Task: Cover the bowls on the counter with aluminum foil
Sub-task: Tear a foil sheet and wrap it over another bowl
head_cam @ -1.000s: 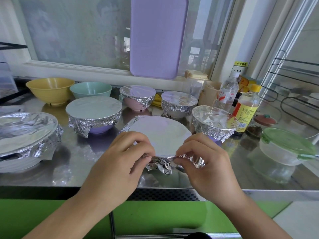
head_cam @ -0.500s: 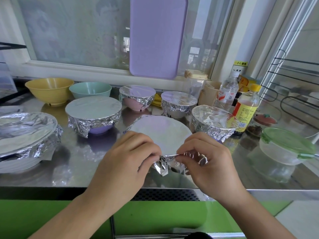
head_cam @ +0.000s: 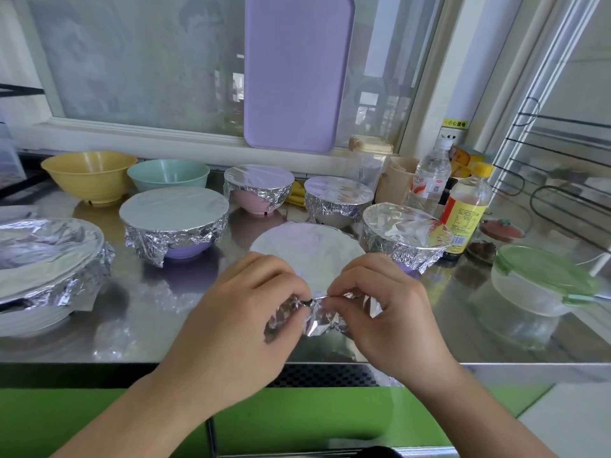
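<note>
A bowl with a flat sheet of foil (head_cam: 307, 249) over its top stands near the counter's front edge. My left hand (head_cam: 244, 312) and my right hand (head_cam: 380, 305) both pinch the crumpled foil edge (head_cam: 317, 312) at the bowl's near rim, fingertips almost touching. Several other bowls carry foil: a purple one (head_cam: 175, 226), a pink one (head_cam: 258, 190), a small one (head_cam: 337, 200), one at the right (head_cam: 406, 236) and a large white one (head_cam: 43, 259) at the left. A yellow bowl (head_cam: 87, 175) and a teal bowl (head_cam: 168, 175) at the back are uncovered.
Two bottles (head_cam: 466, 209) stand at the back right beside a beige cup (head_cam: 395, 183). A clear container with a green lid (head_cam: 539, 282) sits at the right. A purple cutting board (head_cam: 297, 71) leans on the window. The steel counter (head_cam: 132, 325) ends just below my hands.
Both hands have shifted slightly along the near rim while pinching the foil, and the foil flap between them is now more bunched and folded down.
</note>
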`<state>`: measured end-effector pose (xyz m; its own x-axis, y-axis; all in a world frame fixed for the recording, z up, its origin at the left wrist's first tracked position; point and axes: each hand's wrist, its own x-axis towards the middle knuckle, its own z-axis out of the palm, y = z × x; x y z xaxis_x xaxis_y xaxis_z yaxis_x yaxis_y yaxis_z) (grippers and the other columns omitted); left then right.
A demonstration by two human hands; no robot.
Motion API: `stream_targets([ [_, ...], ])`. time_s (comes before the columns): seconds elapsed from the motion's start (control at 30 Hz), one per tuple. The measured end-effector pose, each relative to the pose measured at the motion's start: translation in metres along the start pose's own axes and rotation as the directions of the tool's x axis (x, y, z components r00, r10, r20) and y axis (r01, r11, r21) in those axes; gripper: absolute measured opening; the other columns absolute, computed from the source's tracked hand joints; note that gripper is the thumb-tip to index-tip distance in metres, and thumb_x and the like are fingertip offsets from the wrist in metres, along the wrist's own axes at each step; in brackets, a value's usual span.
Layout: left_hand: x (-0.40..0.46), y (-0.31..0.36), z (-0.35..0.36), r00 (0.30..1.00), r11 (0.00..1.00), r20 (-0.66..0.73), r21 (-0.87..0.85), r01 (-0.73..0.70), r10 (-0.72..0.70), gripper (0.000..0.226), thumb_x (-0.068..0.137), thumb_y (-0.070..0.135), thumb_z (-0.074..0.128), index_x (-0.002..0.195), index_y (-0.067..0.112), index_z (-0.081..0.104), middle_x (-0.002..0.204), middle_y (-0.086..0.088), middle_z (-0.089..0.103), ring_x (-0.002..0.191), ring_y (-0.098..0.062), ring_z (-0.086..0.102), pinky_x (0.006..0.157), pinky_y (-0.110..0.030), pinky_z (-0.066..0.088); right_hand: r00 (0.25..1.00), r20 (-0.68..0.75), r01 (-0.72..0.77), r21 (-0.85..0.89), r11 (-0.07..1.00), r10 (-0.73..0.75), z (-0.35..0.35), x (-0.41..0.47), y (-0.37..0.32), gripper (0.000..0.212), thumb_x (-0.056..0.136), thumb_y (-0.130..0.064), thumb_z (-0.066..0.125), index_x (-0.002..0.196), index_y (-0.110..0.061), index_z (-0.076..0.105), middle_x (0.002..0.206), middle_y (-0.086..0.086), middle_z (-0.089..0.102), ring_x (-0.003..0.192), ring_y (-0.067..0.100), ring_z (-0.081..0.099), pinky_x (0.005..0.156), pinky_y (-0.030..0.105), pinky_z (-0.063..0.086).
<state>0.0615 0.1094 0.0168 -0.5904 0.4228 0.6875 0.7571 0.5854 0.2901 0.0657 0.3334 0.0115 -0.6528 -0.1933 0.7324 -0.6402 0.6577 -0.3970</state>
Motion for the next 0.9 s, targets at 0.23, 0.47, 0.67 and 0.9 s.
stream_targets([
  [0.23, 0.007, -0.001, 0.012, 1.000, 1.000, -0.014, 0.030, 0.005, -0.005, 0.007, 0.095, 0.028, 0.073, 0.090, 0.024, 0.069, 0.095, 0.017, 0.058, 0.095, -0.012, 0.056, 0.084, -0.025, 0.043, 1.000, 0.013, -0.005, 0.019, 1.000, 0.005, -0.005, -0.001, 0.003, 0.020, 0.082, -0.001, 0.088, 0.088, -0.017, 0.078, 0.093, -0.011, 0.065, 0.089, 0.014, 0.065, 0.074, 0.030, 0.052],
  [0.47, 0.007, -0.007, 0.010, 1.000, 0.999, -0.022, 0.043, 0.003, -0.002, 0.011, 0.090, 0.019, 0.079, 0.088, 0.025, 0.070, 0.093, 0.017, 0.059, 0.093, -0.011, 0.057, 0.081, -0.027, 0.045, 1.000, -0.001, -0.016, -0.013, 1.000, 0.016, -0.007, 0.002, 0.008, 0.019, 0.079, -0.009, 0.093, 0.087, -0.019, 0.078, 0.093, -0.011, 0.066, 0.095, 0.017, 0.065, 0.079, 0.031, 0.051],
  [0.67, 0.007, -0.013, 0.001, 1.000, 1.000, 0.019, -0.019, 0.020, -0.019, 0.011, 0.089, 0.020, 0.079, 0.085, 0.027, 0.071, 0.092, 0.019, 0.060, 0.092, -0.007, 0.058, 0.080, -0.026, 0.045, 1.000, 0.000, 0.004, 0.003, 1.000, -0.004, -0.001, 0.000, 0.001, 0.018, 0.081, -0.007, 0.091, 0.084, -0.019, 0.078, 0.091, -0.010, 0.065, 0.094, 0.018, 0.064, 0.079, 0.028, 0.050],
  [0.9, 0.007, -0.016, -0.006, 0.999, 0.998, 0.035, 0.051, -0.036, 0.034, 0.011, 0.091, 0.018, 0.077, 0.086, 0.025, 0.070, 0.092, 0.018, 0.060, 0.090, -0.010, 0.059, 0.076, -0.028, 0.046, 0.999, 0.009, 0.034, 0.008, 0.999, -0.034, 0.005, 0.002, -0.005, 0.016, 0.083, -0.006, 0.089, 0.084, -0.017, 0.077, 0.090, -0.010, 0.064, 0.092, 0.015, 0.062, 0.078, 0.025, 0.048],
])
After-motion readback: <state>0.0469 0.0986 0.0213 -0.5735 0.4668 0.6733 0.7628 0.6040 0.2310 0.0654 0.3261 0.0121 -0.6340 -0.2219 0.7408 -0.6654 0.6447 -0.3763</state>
